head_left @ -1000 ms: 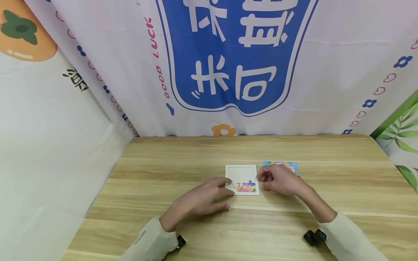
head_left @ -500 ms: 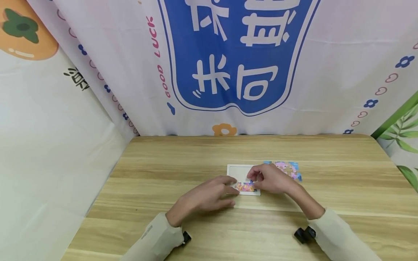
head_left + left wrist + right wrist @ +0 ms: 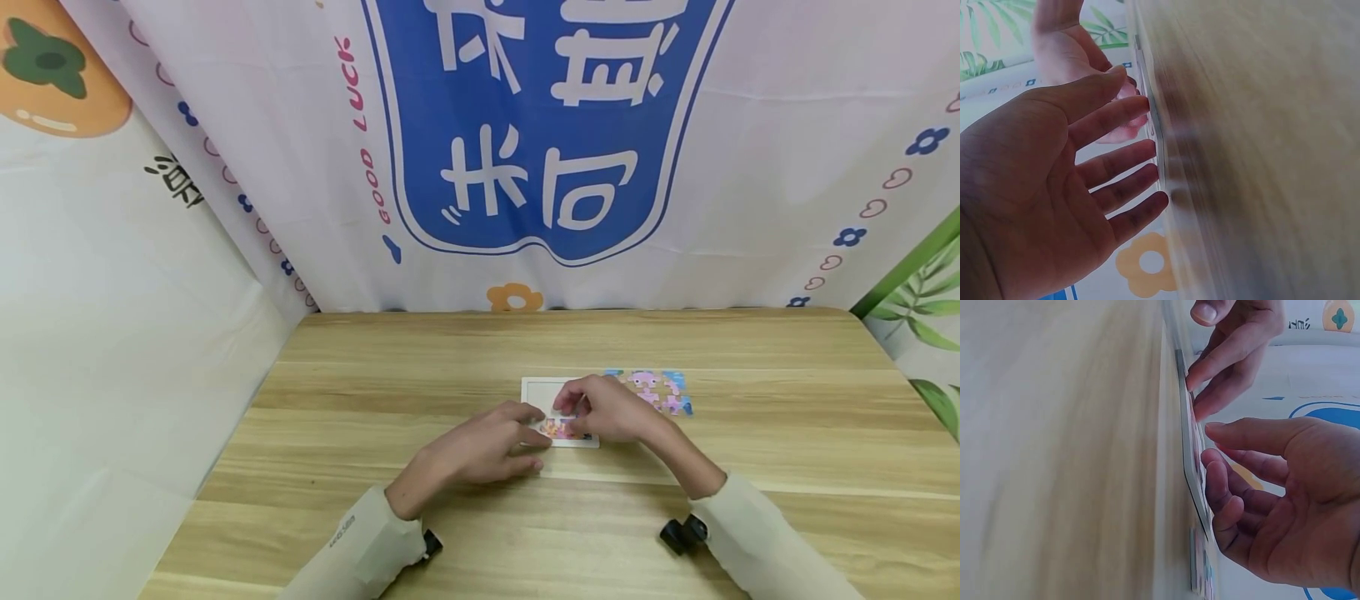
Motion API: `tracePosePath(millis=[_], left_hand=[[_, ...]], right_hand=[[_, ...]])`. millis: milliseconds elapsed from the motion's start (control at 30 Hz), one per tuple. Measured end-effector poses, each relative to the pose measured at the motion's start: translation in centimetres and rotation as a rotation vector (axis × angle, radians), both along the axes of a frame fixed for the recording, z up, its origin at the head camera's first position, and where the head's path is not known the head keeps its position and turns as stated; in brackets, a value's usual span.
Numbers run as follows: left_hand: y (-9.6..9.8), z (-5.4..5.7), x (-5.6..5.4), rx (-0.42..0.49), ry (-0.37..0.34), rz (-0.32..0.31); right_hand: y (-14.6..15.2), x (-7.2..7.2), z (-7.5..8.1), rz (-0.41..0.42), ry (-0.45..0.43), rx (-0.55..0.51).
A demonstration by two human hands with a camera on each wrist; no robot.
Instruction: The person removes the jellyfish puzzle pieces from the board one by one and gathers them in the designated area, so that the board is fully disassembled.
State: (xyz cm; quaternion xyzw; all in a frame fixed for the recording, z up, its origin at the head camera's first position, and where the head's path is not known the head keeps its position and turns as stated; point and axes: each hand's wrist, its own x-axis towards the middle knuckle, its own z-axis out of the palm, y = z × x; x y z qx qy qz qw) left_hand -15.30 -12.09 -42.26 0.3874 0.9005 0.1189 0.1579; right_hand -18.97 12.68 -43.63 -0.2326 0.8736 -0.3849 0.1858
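Note:
A white puzzle tray (image 3: 536, 382) lies flat on the table, with joined pink and yellow puzzle pieces (image 3: 555, 429) along its near side. My left hand (image 3: 483, 446) rests at the tray's left edge, its fingers nearly straight and their tips touching the rim. Over the tray, my right hand (image 3: 611, 408) bends its thumb and forefinger together at the row's upper side; they seem to pinch a puzzle piece, mostly hidden by the fingers. In the right wrist view the tray (image 3: 1190, 450) appears edge-on beneath both hands' fingertips.
Loose pink and blue puzzle pieces (image 3: 660, 392) lie right of the tray, partly behind the right hand. The wooden table (image 3: 375, 375) ends at a printed cloth (image 3: 300, 167) at the back. Black wrist devices (image 3: 682, 533) hang by the sleeves.
My right hand has moved left from beside the tray to over it, uncovering more of the loose pieces. The left hand has shifted slightly right, and the tray sits a touch further right.

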Motion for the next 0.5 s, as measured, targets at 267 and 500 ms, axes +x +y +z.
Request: tracePosePath(millis=[267,500], left_hand=[[0.16,-0.13,-0.01,0.011,-0.026,0.023],[0.04,-0.09,0.05,0.016,-0.025,0.021]], right_hand=[[-0.62,-0.01,-0.04,-0.003,-0.014,0.013],[-0.80,0.25,-0.09,0.002,0.021,0.044]])
